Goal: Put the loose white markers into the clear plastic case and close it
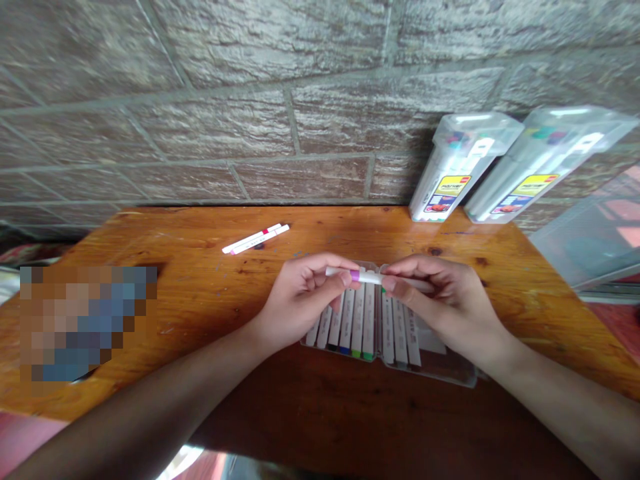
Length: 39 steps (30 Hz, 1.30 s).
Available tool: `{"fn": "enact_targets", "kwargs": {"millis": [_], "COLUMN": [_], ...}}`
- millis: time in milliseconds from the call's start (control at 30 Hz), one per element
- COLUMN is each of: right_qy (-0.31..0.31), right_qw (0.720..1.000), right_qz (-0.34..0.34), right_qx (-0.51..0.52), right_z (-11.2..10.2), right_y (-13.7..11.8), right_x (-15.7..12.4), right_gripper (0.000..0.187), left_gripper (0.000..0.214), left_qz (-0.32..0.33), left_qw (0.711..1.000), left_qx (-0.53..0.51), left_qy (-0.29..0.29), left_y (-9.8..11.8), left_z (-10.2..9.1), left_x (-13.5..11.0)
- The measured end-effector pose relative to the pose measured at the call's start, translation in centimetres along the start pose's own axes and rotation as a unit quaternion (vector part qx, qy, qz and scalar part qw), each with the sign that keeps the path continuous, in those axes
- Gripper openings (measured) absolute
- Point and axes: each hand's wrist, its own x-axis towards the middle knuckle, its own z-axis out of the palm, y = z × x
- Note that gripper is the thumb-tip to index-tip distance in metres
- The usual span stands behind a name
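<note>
Between both hands a white marker [370, 276] with a purple band is held level. My left hand [313, 290] pinches its end near the purple band. My right hand [440, 293] grips the other end with thumb and fingers. Right beneath lies an open clear plastic case [463, 373] with several white markers [357, 323] in its left half and a few in its right half. Their ends show green, blue and black. The hands hide the upper part of the case.
Two white markers [257, 240] lie side by side at the back of the wooden table [180, 253]. Against the stone wall [330, 133] stand two clear marker boxes [443, 173] at the back right. A blurred-out object [90, 327] lies on the left.
</note>
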Motion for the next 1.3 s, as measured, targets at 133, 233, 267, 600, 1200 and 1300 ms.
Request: {"fn": "enact_targets", "kwargs": {"millis": [133, 233, 267, 600, 1200, 1300], "right_qy": [0.004, -0.001, 0.0, 0.032, 0.021, 0.023], "right_qw": [0.999, 0.997, 0.996, 0.976, 0.934, 0.931], "right_qz": [0.016, 0.03, 0.035, 0.094, 0.126, 0.133], "right_qx": [0.033, 0.07, 0.081, 0.195, 0.334, 0.338], "right_z": [-0.09, -0.13, -0.16, -0.3, -0.59, -0.61], "right_y": [-0.23, -0.26, -0.21, 0.19, -0.28, -0.43], "right_x": [0.22, 0.29, 0.3, 0.51, 0.52, 0.65], "right_gripper": [0.017, 0.015, 0.015, 0.014, 0.023, 0.026], "left_gripper": [0.02, 0.021, 0.022, 0.021, 0.021, 0.02], "left_qz": [-0.008, -0.006, -0.006, -0.025, -0.029, -0.027], "left_qw": [1.0, 0.999, 0.999, 0.994, 0.986, 0.985], "left_qx": [-0.016, -0.033, -0.038, -0.097, -0.158, -0.166], "left_qy": [0.008, 0.012, 0.012, 0.037, 0.04, 0.04], "left_y": [0.06, -0.02, -0.07, -0.41, -0.47, -0.25], "left_z": [-0.1, -0.18, -0.22, -0.59, -0.64, -0.63], "left_x": [0.12, 0.21, 0.25, 0.65, 1.0, 0.92]}}
